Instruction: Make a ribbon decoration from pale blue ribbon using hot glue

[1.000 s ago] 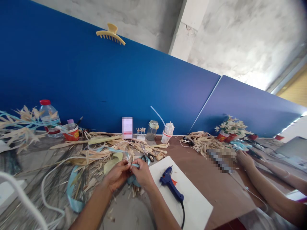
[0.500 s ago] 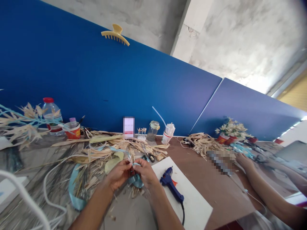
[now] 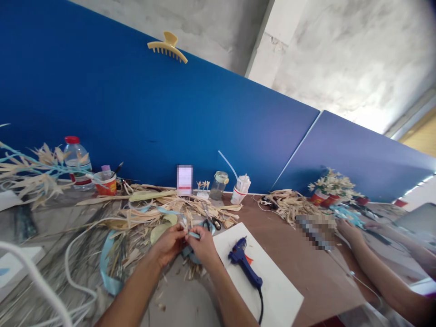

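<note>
Both hands meet over the table, fingertips nearly touching. My left hand [image 3: 170, 245] is closed in a pinch on something small that I cannot make out. The fingers of my right hand [image 3: 202, 245] pinch light blue ribbon, a short piece of which shows at the fingertips. More blue ribbon [image 3: 109, 268] loops down on the left among dried husks [image 3: 136, 240]. Black-handled scissors [image 3: 215, 223] lie just behind my right hand. A blue glue gun [image 3: 245, 263] rests on a white board [image 3: 279, 290] to the right.
Along the blue partition [image 3: 204, 113] stand a red-capped bottle [image 3: 78, 163], a red cup [image 3: 106, 185], a phone [image 3: 185, 180], a glass jar [image 3: 219, 185] and a white cup [image 3: 239, 193]. White cables [image 3: 70, 259] curl at left. Another person's arms [image 3: 378, 268] work at right, near potted flowers [image 3: 334, 184].
My right hand has shifted slightly left and closer to my left hand, its fingers more tightly closed. The view has moved slightly. The other person's far hand has moved left.
</note>
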`<state>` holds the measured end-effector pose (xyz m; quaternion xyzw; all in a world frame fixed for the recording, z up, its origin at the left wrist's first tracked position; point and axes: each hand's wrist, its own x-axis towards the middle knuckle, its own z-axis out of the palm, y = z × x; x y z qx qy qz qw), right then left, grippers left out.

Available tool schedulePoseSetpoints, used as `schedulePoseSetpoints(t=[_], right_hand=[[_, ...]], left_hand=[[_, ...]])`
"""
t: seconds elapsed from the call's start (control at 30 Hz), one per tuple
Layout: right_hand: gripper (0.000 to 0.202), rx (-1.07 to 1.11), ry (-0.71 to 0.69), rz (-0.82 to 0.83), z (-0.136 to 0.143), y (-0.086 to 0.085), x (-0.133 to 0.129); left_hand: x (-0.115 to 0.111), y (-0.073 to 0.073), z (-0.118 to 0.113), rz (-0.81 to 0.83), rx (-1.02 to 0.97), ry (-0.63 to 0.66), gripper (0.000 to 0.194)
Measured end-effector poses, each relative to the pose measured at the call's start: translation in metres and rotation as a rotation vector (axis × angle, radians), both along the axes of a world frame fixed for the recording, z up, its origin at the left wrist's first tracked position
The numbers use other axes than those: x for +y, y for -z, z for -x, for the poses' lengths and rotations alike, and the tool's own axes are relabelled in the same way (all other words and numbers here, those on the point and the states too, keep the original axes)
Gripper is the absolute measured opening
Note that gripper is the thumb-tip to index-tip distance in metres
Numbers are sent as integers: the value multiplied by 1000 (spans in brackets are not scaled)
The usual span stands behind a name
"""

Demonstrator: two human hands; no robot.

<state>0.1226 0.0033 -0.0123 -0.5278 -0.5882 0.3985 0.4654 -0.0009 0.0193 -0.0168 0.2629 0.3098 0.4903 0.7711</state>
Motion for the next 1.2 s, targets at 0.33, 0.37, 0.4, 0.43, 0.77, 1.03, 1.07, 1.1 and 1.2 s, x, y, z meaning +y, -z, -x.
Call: schedulePoseSetpoints(t=[0.33,0.37,0.4,0.43,0.77,1.03,1.07,1.1,1.2], right_hand=[[13,504,-34,188,1,-5,0],[15,600,-87,237,0,-6,0],[17,667,-133,278,-2,-7,1],[18,712,-161,307,-2,-8,1],[29,699,-174,362,-2,5,6],[12,309,50,183,-1,3,3],[9,251,77,144,0,2,2],[6,202,100,110,1,2,1],[5,121,140,44,3,1,-1]], left_hand=[[-11,-16,-4,-92,-116,11,12],[-12,-17,-4,-100,-113,15,12],[-13,-17,-5,-103,-103,23,13],[-13,-17,-5,-104,-90,33,14],[-7,-4,-4,-77,-51,54,17],[-5,2,-4,-28,-35,18,20],[-4,3,-4,-19,-33,10,21],[-4,4,-4,-11,-33,2,21],[-4,4,-5,6,-38,-11,21]])
